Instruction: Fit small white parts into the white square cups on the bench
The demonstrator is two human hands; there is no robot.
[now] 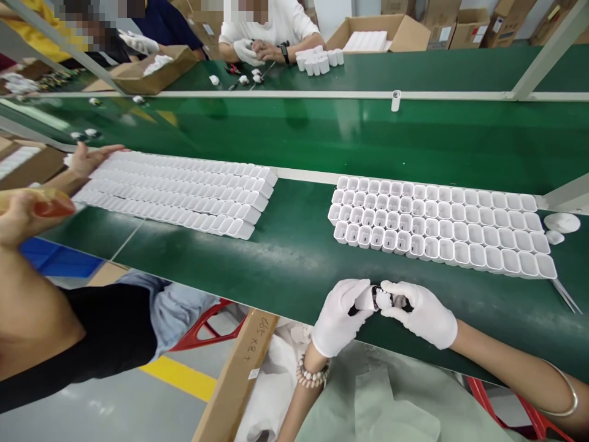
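Across the middle of the frame runs a long green table [294, 264], with a glossy green strip [276, 135] behind it. At lower left, a co-worker in black [110, 325] leans over the table; at upper centre, another in a white shirt [294, 21] sits on the far side. Grey floor [115, 393] with a yellow stripe shows at lower left. On the table's left half lies a tight block of white casings [184, 190]; on the right half stand four rows of open white cups [439, 224], some with dark marks inside. Beyond, at upper right, sits an open cardboard box [409, 34].

At lower centre right are the wearer's gloved hands. The left hand [343, 316] and right hand [421, 313] face each other, fingertips pinching a small white-and-black part [383, 299] over the table's near edge; whether it is one piece or two is unclear. The step appears to be close two-handed handling of this part; the next move seems to call for a light, steady pinch. Slim tweezers [567, 296] lie at far right.
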